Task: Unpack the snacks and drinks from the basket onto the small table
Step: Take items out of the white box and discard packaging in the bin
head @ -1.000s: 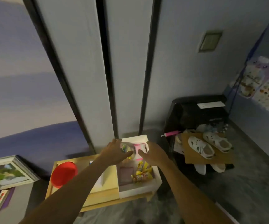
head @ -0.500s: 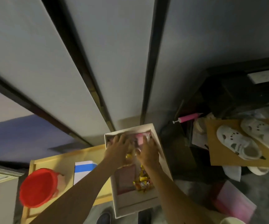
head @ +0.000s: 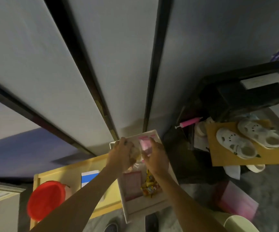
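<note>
A white box-like basket point(head: 135, 205) sits at the right end of the small yellow table point(head: 108, 196). Both hands are at its far end. My left hand point(head: 121, 154) grips a round pale snack in clear wrap point(head: 136, 152). My right hand point(head: 155, 155) holds a pink packet point(head: 144, 145) lifted a little above the basket. A pink box point(head: 132, 185) and yellow snack packets point(head: 149, 185) lie in the basket's near part.
A red bowl point(head: 45, 199) and a blue-and-white carton point(head: 89, 177) stand on the table's left part. To the right are a black stand point(head: 242, 99), white clogs point(head: 236, 144) on cardboard, and a pink bag point(head: 237, 203) on the floor. A grey wardrobe door rises right behind the basket.
Both hands reached into the far end of the basket and closed on items there; the pink packet now sits higher. The camera tilted down and closer.
</note>
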